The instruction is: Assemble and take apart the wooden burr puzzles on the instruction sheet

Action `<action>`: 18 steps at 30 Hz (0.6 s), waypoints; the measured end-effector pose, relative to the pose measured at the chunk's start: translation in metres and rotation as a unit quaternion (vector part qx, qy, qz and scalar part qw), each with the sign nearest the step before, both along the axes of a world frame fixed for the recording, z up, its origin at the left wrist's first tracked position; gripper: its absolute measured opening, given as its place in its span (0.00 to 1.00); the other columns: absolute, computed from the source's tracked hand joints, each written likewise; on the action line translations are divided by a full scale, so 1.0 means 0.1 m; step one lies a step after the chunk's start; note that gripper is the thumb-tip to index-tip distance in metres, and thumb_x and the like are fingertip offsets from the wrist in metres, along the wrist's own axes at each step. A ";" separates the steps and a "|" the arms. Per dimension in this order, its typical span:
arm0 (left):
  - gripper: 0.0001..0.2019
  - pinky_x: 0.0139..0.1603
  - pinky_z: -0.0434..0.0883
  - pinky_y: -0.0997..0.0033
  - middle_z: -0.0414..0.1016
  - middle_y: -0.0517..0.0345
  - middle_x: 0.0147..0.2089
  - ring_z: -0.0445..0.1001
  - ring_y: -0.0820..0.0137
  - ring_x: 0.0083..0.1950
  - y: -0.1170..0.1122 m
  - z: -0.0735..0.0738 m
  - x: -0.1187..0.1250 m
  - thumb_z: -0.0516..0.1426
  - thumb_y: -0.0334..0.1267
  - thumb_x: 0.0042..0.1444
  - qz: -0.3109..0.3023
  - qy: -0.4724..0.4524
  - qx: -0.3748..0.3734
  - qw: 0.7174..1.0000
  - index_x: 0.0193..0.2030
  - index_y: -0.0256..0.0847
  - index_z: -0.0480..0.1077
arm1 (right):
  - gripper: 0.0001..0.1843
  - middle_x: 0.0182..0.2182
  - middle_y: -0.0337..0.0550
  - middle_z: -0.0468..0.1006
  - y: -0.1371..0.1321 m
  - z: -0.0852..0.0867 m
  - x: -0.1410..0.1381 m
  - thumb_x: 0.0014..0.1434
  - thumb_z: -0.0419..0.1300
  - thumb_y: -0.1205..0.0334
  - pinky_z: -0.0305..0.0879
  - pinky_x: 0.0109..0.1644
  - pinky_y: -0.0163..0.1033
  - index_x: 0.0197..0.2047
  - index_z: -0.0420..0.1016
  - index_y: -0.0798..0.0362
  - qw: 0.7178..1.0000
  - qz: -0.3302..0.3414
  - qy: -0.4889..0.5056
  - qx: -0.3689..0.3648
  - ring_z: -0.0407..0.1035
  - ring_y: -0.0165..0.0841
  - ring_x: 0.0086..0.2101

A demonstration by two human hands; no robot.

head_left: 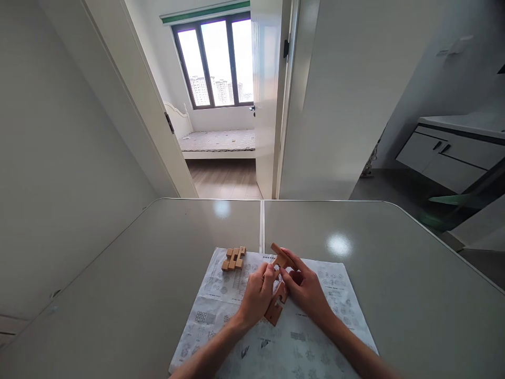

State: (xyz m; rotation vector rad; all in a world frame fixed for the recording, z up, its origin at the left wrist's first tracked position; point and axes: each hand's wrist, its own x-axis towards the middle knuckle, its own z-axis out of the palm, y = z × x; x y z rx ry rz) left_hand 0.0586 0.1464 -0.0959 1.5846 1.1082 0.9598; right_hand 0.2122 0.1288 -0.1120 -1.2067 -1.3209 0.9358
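Over a printed sheet with puzzle drawings [232,337], both of my hands meet at some wooden puzzle pieces. My left hand [256,295] is closed, its thumb and fingers pinching the near end of a wooden piece. Fingers of my right hand [307,289] wrap around the far side of a wooden puzzle piece [278,251] tilted up above the sheet. Below, between the hands, is a notched wooden block [274,310]; whether it touches the held pieces is hidden. Several notched wooden pieces [233,259] lie side by side on the sheet's upper left.
The sheet rests on a pale glossy table [118,305] with a seam [262,226] down its far half. Beyond its far edge stand a wall [335,105] and an open door [268,95]. A bed [216,141] and window show through the doorway; a white cabinet [442,152] is at right.
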 end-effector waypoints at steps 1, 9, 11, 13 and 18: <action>0.21 0.29 0.61 0.73 0.62 0.64 0.26 0.59 0.72 0.27 0.00 0.00 0.00 0.44 0.52 0.72 0.001 0.000 0.001 1.000 0.31 0.43 0.60 | 0.31 0.42 0.46 0.83 0.00 0.00 0.00 0.67 0.60 0.48 0.70 0.26 0.36 0.69 0.67 0.50 1.000 0.000 0.000 -0.001 0.65 0.29 0.22; 0.21 0.27 0.61 0.74 0.60 0.65 0.26 0.58 0.73 0.26 0.01 -0.05 0.00 0.45 0.54 0.71 -0.001 -0.026 -0.016 1.000 0.32 0.42 0.61 | 0.31 0.41 0.45 0.83 0.00 -0.01 -0.01 0.66 0.60 0.48 0.67 0.22 0.35 0.69 0.66 0.49 1.000 -0.007 -0.007 -0.010 0.64 0.26 0.19; 0.22 0.27 0.60 0.74 0.60 0.64 0.26 0.58 0.73 0.26 0.02 -0.05 0.00 0.46 0.55 0.70 0.003 -0.028 -0.015 0.999 0.31 0.42 0.60 | 0.30 0.40 0.45 0.83 0.00 0.00 -0.02 0.67 0.60 0.48 0.68 0.23 0.35 0.68 0.66 0.50 1.000 -0.003 -0.004 -0.012 0.65 0.27 0.20; 0.22 0.26 0.60 0.75 0.60 0.65 0.25 0.58 0.74 0.26 0.02 -0.04 0.00 0.48 0.56 0.69 -0.002 -0.034 -0.019 0.999 0.30 0.42 0.60 | 0.29 0.39 0.44 0.83 -0.01 0.02 -0.02 0.67 0.60 0.46 0.69 0.24 0.35 0.66 0.67 0.50 1.000 0.000 -0.004 -0.016 0.67 0.28 0.20; 0.23 0.22 0.59 0.75 0.59 0.66 0.22 0.57 0.75 0.21 0.01 -0.02 -0.01 0.48 0.58 0.69 -0.027 -0.063 -0.045 0.997 0.31 0.42 0.61 | 0.29 0.35 0.43 0.82 -0.04 0.05 -0.06 0.68 0.57 0.43 0.71 0.24 0.38 0.65 0.64 0.50 0.999 -0.035 -0.008 -0.022 0.71 0.33 0.21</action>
